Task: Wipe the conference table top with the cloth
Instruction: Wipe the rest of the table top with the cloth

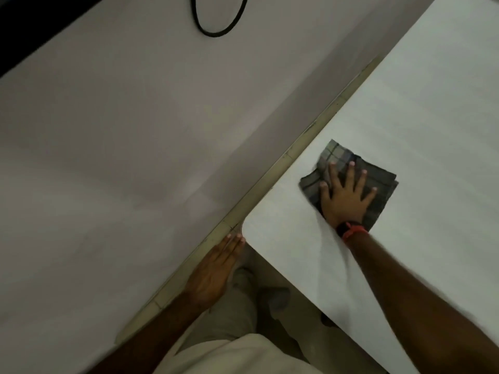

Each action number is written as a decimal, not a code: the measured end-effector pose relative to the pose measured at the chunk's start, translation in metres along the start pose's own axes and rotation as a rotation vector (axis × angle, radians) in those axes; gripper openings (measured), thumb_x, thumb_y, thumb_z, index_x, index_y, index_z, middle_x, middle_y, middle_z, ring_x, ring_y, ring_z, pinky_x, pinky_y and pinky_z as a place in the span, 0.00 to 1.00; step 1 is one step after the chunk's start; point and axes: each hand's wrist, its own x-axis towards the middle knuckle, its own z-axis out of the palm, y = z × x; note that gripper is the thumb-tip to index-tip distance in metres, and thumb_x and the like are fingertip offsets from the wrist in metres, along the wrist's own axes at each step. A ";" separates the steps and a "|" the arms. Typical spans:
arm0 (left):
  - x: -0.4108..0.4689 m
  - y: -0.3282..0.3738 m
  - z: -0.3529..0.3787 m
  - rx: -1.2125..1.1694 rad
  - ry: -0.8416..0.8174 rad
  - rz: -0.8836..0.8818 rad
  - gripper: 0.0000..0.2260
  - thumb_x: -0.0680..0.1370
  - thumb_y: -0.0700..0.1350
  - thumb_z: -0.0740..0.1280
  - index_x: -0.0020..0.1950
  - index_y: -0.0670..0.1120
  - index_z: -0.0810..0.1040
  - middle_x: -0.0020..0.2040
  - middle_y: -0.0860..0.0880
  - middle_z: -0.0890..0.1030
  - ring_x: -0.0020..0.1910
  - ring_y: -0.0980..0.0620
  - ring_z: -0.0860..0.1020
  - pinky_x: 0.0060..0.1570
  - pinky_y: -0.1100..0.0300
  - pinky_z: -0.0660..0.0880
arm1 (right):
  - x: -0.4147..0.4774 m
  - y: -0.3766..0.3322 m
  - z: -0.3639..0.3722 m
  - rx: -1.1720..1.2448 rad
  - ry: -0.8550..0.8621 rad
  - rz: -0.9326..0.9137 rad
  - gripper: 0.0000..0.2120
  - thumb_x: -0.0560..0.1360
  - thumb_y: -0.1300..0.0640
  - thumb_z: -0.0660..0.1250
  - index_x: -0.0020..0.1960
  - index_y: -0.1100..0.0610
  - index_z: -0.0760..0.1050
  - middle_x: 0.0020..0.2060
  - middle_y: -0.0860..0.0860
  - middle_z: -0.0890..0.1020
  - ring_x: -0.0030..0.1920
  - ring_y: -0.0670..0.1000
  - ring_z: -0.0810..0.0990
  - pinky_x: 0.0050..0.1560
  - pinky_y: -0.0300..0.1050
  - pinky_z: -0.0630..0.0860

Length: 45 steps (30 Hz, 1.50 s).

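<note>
A folded grey checked cloth (378, 182) lies flat on the white conference table top (421, 125), close to its left edge. My right hand (345, 195) presses down on the cloth with fingers spread and straight; a dark and orange band sits on the wrist. My left hand (216, 271) hangs beside the table's rounded near-left corner, fingers straight and together, fingertips at the corner's edge. It holds nothing.
A pale wall (121, 147) runs along the table's left side, with a light skirting strip (270, 184) between wall and table. A black cable loop (216, 22) hangs on the wall at the top. My legs and shoes (272, 295) are below the table's near edge.
</note>
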 end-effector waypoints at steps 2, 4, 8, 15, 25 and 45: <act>0.001 0.004 -0.003 0.040 0.011 0.009 0.28 0.82 0.41 0.36 0.74 0.38 0.67 0.73 0.43 0.67 0.73 0.45 0.66 0.76 0.63 0.49 | -0.035 -0.021 0.017 -0.043 0.003 -0.137 0.32 0.80 0.36 0.44 0.82 0.41 0.47 0.83 0.55 0.48 0.81 0.65 0.44 0.73 0.79 0.43; 0.002 0.005 -0.004 0.070 0.011 0.010 0.26 0.81 0.39 0.39 0.74 0.38 0.66 0.74 0.43 0.66 0.74 0.44 0.67 0.77 0.64 0.46 | -0.082 -0.032 0.041 -0.147 -0.088 -0.538 0.31 0.82 0.36 0.44 0.82 0.41 0.47 0.83 0.55 0.49 0.81 0.65 0.47 0.73 0.79 0.47; 0.002 -0.001 -0.002 0.078 0.016 0.055 0.26 0.76 0.32 0.56 0.76 0.39 0.62 0.74 0.44 0.66 0.74 0.45 0.66 0.77 0.63 0.44 | -0.037 0.002 0.021 -0.218 -0.107 -0.721 0.29 0.81 0.35 0.44 0.81 0.37 0.46 0.83 0.49 0.48 0.82 0.60 0.46 0.73 0.78 0.50; 0.005 -0.012 0.004 0.139 0.018 0.130 0.32 0.71 0.29 0.55 0.77 0.39 0.62 0.76 0.42 0.64 0.76 0.46 0.63 0.78 0.62 0.48 | -0.048 -0.006 0.025 -0.066 -0.006 -0.235 0.31 0.80 0.36 0.43 0.82 0.39 0.45 0.83 0.55 0.48 0.81 0.66 0.45 0.70 0.82 0.45; 0.026 0.017 -0.022 0.237 -0.042 0.160 0.28 0.84 0.42 0.37 0.70 0.36 0.72 0.70 0.40 0.74 0.68 0.41 0.75 0.73 0.60 0.51 | -0.109 0.123 0.011 0.102 0.119 0.312 0.29 0.80 0.36 0.43 0.81 0.37 0.50 0.83 0.50 0.51 0.82 0.60 0.47 0.72 0.79 0.46; 0.106 0.123 -0.006 -0.200 -0.341 0.360 0.25 0.83 0.54 0.52 0.77 0.44 0.64 0.75 0.46 0.68 0.75 0.48 0.67 0.75 0.63 0.55 | -0.230 0.100 0.015 0.276 -0.137 0.214 0.32 0.81 0.36 0.52 0.81 0.38 0.45 0.80 0.46 0.38 0.81 0.55 0.36 0.78 0.68 0.42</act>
